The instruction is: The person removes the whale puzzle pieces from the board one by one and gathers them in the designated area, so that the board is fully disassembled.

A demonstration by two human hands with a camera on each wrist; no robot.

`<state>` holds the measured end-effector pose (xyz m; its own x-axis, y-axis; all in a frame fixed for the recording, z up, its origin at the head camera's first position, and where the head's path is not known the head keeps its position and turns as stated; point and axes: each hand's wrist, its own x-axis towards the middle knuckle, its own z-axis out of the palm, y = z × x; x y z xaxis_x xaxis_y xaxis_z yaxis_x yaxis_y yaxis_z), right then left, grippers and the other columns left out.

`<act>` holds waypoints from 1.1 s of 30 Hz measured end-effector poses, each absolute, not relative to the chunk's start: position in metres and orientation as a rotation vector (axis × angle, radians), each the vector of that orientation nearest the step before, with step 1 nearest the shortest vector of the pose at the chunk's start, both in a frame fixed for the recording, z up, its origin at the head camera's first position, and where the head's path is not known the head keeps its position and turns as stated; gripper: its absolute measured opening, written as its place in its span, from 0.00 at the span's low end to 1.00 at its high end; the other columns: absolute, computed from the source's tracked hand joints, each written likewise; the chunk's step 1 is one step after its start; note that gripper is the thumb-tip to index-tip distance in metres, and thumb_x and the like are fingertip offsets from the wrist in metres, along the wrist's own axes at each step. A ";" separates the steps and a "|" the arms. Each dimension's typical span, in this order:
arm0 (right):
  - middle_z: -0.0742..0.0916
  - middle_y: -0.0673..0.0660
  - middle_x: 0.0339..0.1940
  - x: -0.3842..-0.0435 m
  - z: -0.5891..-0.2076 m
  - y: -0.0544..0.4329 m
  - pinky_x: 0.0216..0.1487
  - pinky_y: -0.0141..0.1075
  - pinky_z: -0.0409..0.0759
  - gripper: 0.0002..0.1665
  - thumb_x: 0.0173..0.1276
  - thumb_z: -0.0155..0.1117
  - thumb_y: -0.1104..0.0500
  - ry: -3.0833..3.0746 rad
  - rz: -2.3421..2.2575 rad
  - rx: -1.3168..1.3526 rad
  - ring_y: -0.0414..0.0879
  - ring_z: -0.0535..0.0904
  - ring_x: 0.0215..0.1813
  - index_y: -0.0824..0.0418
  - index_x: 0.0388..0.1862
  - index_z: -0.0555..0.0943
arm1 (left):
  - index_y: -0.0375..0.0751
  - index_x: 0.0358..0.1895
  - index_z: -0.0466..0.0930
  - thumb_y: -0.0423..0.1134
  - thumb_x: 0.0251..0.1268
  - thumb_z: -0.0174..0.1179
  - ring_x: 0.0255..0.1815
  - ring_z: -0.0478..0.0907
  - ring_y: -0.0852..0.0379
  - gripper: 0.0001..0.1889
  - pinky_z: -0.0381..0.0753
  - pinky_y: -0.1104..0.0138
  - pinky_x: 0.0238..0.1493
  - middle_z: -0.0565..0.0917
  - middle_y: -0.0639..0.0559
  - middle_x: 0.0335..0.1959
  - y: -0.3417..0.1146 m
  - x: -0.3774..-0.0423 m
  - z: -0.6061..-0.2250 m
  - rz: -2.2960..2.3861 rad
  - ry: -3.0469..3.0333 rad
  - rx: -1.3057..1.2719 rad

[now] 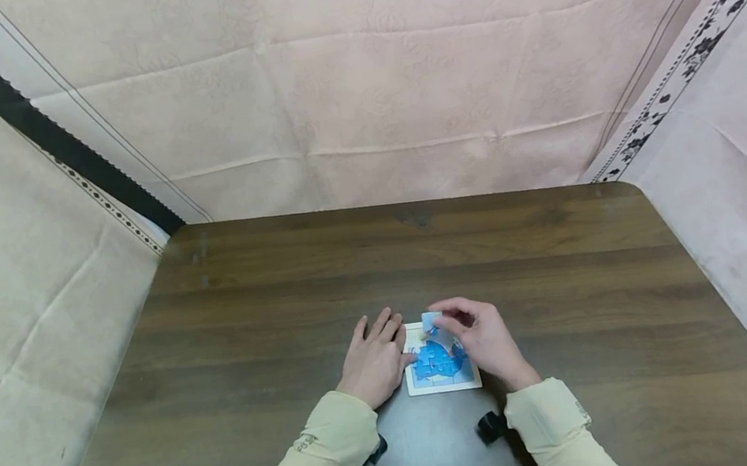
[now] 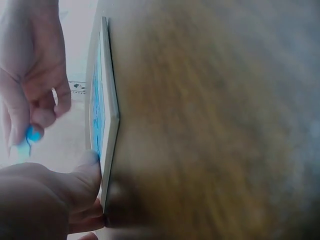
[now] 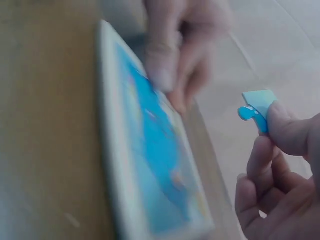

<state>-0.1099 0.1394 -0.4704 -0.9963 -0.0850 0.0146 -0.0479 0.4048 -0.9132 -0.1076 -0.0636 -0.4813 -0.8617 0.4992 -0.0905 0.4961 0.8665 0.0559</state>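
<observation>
A jigsaw puzzle [image 1: 444, 387] with a white border and a blue picture lies flat on the table. My right hand [image 1: 484, 333] holds a puzzle piece [image 3: 257, 105], pale with a blue part and a rounded blue knob, pinched between thumb and fingers above the upper part of the board. My left hand [image 1: 375, 360] rests at the puzzle's left side, its fingers extended. In the left wrist view, the left thumb [image 2: 87, 175] touches the board's border. The fingers of both hands hide parts of the board's edges.
The brown wood-grained table [image 1: 253, 345] spreads around the puzzle on every side. Pale cloth [image 1: 356, 108] hangs behind and at both sides. A black object [image 1: 491, 427] sits by the right cuff.
</observation>
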 end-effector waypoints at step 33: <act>0.88 0.56 0.33 -0.103 -0.469 0.256 0.32 0.34 0.74 0.19 0.62 0.72 0.49 2.815 -1.242 0.530 0.45 0.79 0.34 0.63 0.43 0.84 | 0.42 0.69 0.70 0.55 0.72 0.52 0.76 0.53 0.49 0.29 0.52 0.47 0.72 0.66 0.49 0.73 -0.065 -0.105 -0.484 0.063 2.957 0.782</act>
